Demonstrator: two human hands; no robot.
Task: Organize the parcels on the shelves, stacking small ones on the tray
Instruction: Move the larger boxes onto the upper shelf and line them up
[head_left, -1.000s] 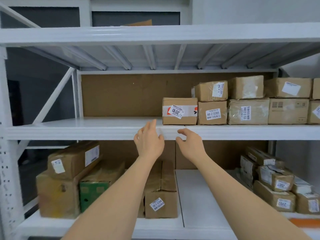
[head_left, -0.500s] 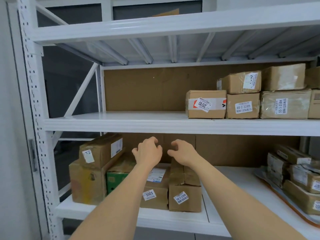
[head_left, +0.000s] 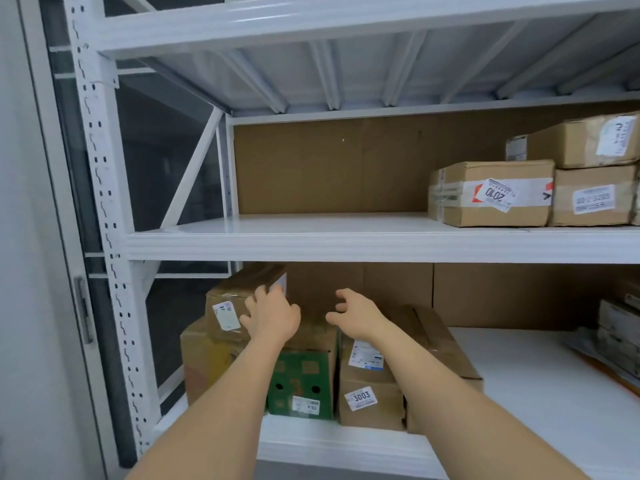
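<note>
Both arms reach into the lower shelf (head_left: pixel 519 393). My left hand (head_left: pixel 272 315) lies with its fingers on the right end of a brown parcel (head_left: pixel 239 299) that sits on top of a larger carton (head_left: pixel 204 362) at the far left. My right hand (head_left: pixel 356 315) hovers with loosely curled fingers above the green-fronted box (head_left: pixel 301 386) and the box labelled 3003 (head_left: pixel 367 393), holding nothing. A long brown box (head_left: pixel 440 344) lies beside them. At the far right edge, small parcels (head_left: pixel 620 327) sit on an orange-rimmed tray (head_left: pixel 613 372).
The middle shelf (head_left: pixel 311 237) carries a box labelled 2010 (head_left: pixel 491 195) and more stacked cartons (head_left: pixel 592 168) on its right. A white perforated upright (head_left: pixel 100 202) and diagonal braces stand at the left. A grey wall lies beyond it.
The view swung left and closer to the lower shelf. Both hands dropped from the middle shelf edge; my left hand now touches the top-left parcel.
</note>
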